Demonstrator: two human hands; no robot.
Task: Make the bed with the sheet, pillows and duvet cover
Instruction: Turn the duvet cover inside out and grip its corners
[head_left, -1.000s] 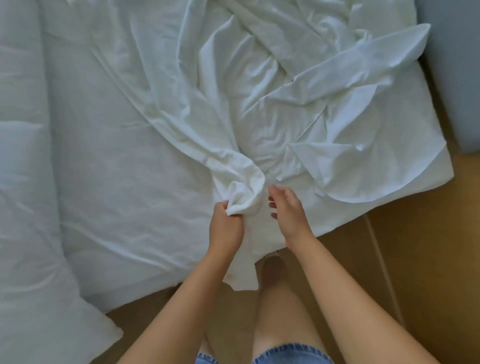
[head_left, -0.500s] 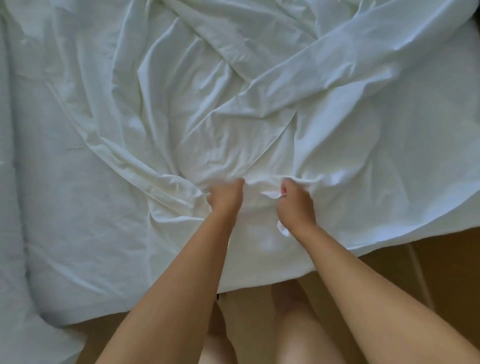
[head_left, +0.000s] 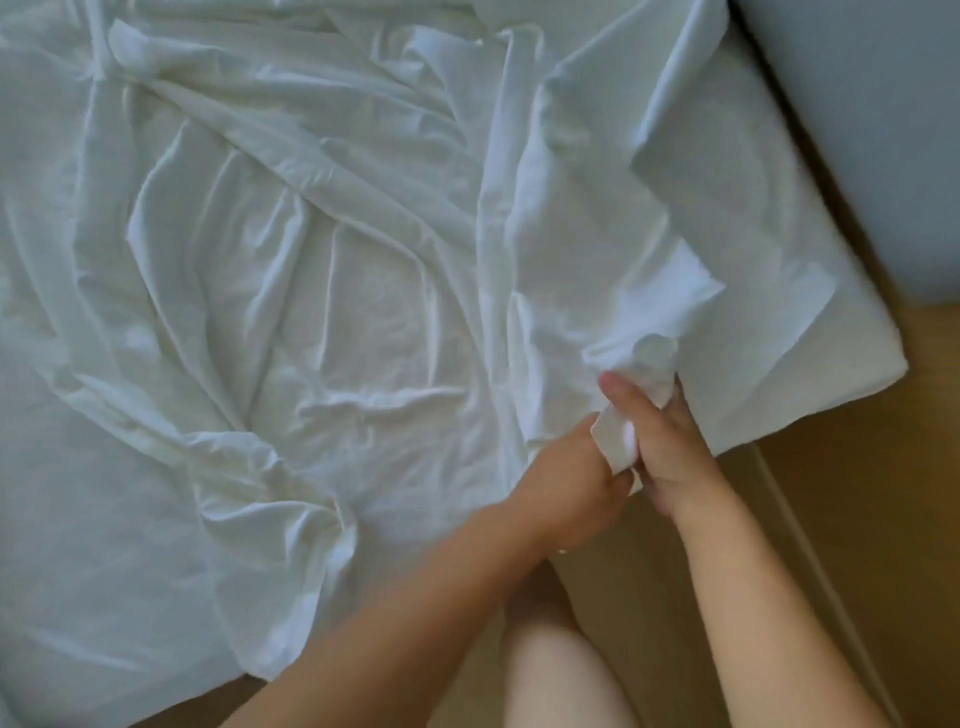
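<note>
Both hands are closed on one bunched fold of the sheet (head_left: 311, 260), close together at the near edge of the bed, towards its right corner. With the left hand (head_left: 571, 475) a narrow strip of the white cloth is gripped, the fingers being curled round it. With the right hand (head_left: 662, 441) the same strip is held just beside the left, the two hands being almost in contact, and a crumpled knot of cloth is seen above the right fingertips. The thumb of the right hand is stretched forward along the fold. The sheet is spread loosely over the mattress (head_left: 831, 312), heavily creased, with long ridges running from the far left towards the hands. One lower corner of it is hung over the near edge of the bed at the left of the forearms. On the right a flap is folded back, so that the mattress corner is left uncovered. A wooden floor (head_left: 857, 519) is seen below and to the right of the bed, and a grey surface (head_left: 883, 130) beyond its right side. A bare leg (head_left: 561, 675) is seen between the forearms.
</note>
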